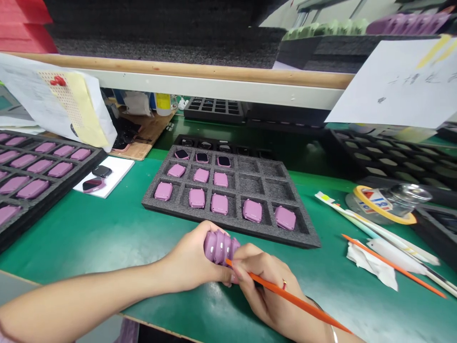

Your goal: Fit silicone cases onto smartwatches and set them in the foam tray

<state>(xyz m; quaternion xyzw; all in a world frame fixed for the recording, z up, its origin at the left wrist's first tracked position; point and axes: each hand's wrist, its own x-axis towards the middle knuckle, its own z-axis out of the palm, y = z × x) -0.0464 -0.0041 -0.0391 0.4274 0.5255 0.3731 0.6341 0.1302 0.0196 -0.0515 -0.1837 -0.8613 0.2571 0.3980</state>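
My left hand (196,262) is closed around a short stack of purple watch cases (218,247), held on edge just above the green bench. An orange thin stick (285,296), like a fine brush or pick, is pinched in my right hand (267,281). Its tip touches the side of one case, or lies very close to it. Beyond my hands sits a black foam tray (250,183) with purple watch cases (219,204) in many of its pockets. Three in the back row show dark screens. My fingers partly cover the held stack.
Left stands another foam tray (89,164) of purple cases, beside white paper (117,171) bearing two watch pieces. On the right are a glass jar (382,205), toothbrushes (357,221), a second orange stick (410,271) and crumpled tissue (373,267). A shelf edge (200,78) crosses above, with hanging papers.
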